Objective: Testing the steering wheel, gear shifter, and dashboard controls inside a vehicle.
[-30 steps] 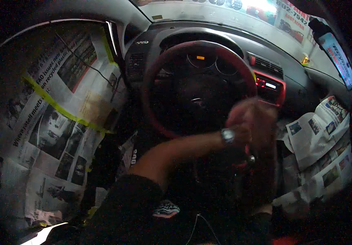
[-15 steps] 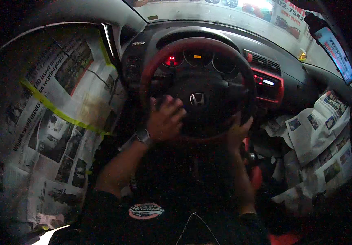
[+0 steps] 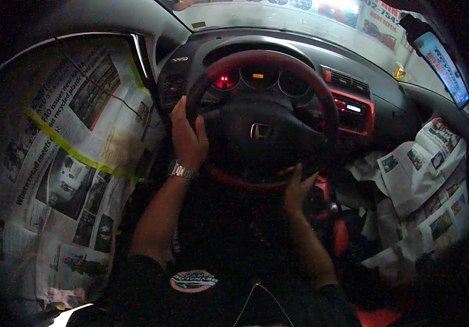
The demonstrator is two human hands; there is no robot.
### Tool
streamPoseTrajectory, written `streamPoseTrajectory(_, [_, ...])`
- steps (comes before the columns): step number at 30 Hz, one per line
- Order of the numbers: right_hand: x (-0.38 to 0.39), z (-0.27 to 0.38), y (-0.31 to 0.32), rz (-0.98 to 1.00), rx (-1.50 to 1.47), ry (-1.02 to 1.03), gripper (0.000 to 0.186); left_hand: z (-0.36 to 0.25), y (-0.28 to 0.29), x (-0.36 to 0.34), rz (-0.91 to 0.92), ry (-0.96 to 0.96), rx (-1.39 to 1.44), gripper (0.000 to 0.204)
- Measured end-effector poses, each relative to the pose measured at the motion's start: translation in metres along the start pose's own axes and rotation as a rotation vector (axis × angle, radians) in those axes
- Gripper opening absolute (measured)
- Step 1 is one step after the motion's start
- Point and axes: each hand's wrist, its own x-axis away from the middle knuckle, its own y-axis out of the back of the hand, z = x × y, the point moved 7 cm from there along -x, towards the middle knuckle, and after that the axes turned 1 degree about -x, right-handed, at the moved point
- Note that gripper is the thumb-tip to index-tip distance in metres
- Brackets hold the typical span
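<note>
Inside a dim car cabin, the driver's door (image 3: 76, 163) is seen masked with newspaper and yellow-green tape (image 3: 65, 147). The left rim of the red-and-black steering wheel (image 3: 262, 117), set just before the lit instrument cluster (image 3: 256, 80), is gripped by the left hand (image 3: 188, 136), fingers curled around it, forearm raised, a metal wristwatch (image 3: 181, 171) worn. The wheel's lower rim is touched by the right hand (image 3: 298, 188), fingers loosely spread. More newspaper (image 3: 425, 180) is draped over the passenger side.
</note>
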Motion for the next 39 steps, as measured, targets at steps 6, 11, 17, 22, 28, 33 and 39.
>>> streamPoseTrajectory(6, [0.005,0.003,-0.006,0.007,-0.153,-0.014,0.1,-0.001,0.0,-0.003,0.022,0.004,-0.029,0.06])
streamPoseTrajectory(11, [0.008,0.003,-0.005,0.052,-0.229,-0.046,0.1,-0.004,0.002,-0.003,0.009,-0.013,-0.02,0.057])
streamPoseTrajectory(17, [0.006,-0.004,-0.003,0.053,-0.126,-0.016,0.103,-0.005,0.002,-0.008,0.025,-0.002,0.047,0.052])
streamPoseTrajectory(22, [0.01,-0.01,0.001,-0.099,0.114,0.071,0.091,-0.004,0.001,-0.013,0.035,-0.022,0.042,0.05])
streamPoseTrajectory(28, [0.018,0.004,-0.002,-0.088,0.091,0.025,0.085,-0.006,0.004,-0.014,-0.023,-0.048,0.014,0.049])
streamPoseTrajectory(33, [0.022,0.018,-0.009,0.006,-0.154,-0.039,0.073,-0.009,0.006,-0.014,-0.04,-0.054,0.026,0.048])
streamPoseTrajectory(39, [0.01,-0.008,-0.004,-0.022,-0.037,0.053,0.076,-0.004,0.006,-0.013,-0.029,-0.028,0.024,0.048])
